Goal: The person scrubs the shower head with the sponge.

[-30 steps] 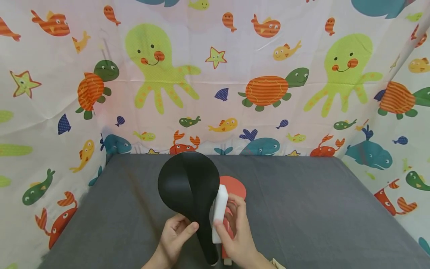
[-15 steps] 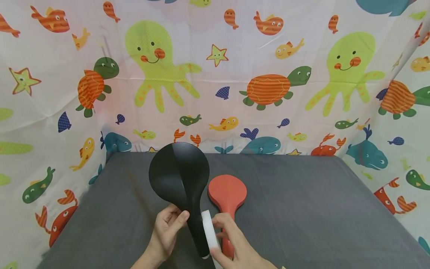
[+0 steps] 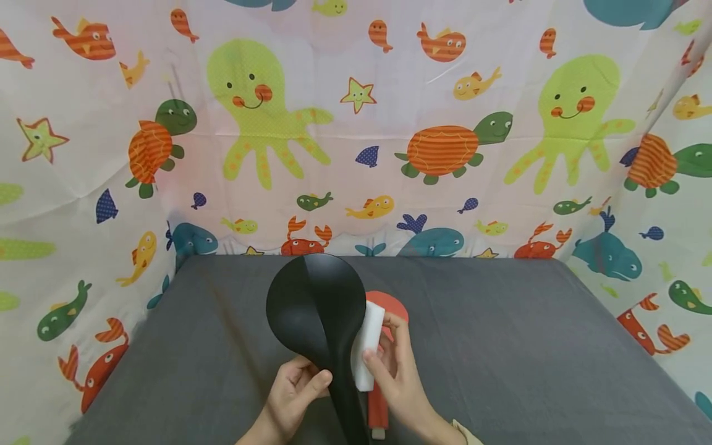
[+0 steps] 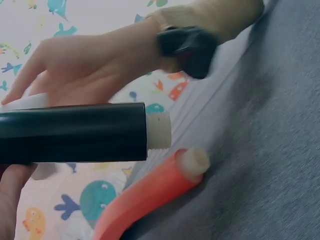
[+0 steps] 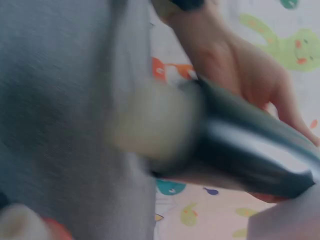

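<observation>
My left hand (image 3: 297, 392) grips a black handheld shower head (image 3: 317, 303) by its neck, head up and tilted left. A pale threaded end (image 4: 159, 131) sticks out of its handle in the left wrist view. My right hand (image 3: 403, 377) pinches a white rectangular sponge (image 3: 368, 346) between thumb and fingers, against the right side of the black handle. Behind the right hand, a red handheld shower head (image 3: 378, 411) lies on the grey cloth, partly hidden by the hand and sponge. Its pale end (image 4: 195, 162) shows in the left wrist view.
A grey cloth (image 3: 500, 346) covers the table. Printed curtains (image 3: 361, 130) with sea animals stand behind it and at both sides. The right wrist wears a dark band (image 4: 190, 50).
The sponge slid down to the handle's lower end, then came back up near the head. The black shower head swung left and back right, again overlapping the red one.
</observation>
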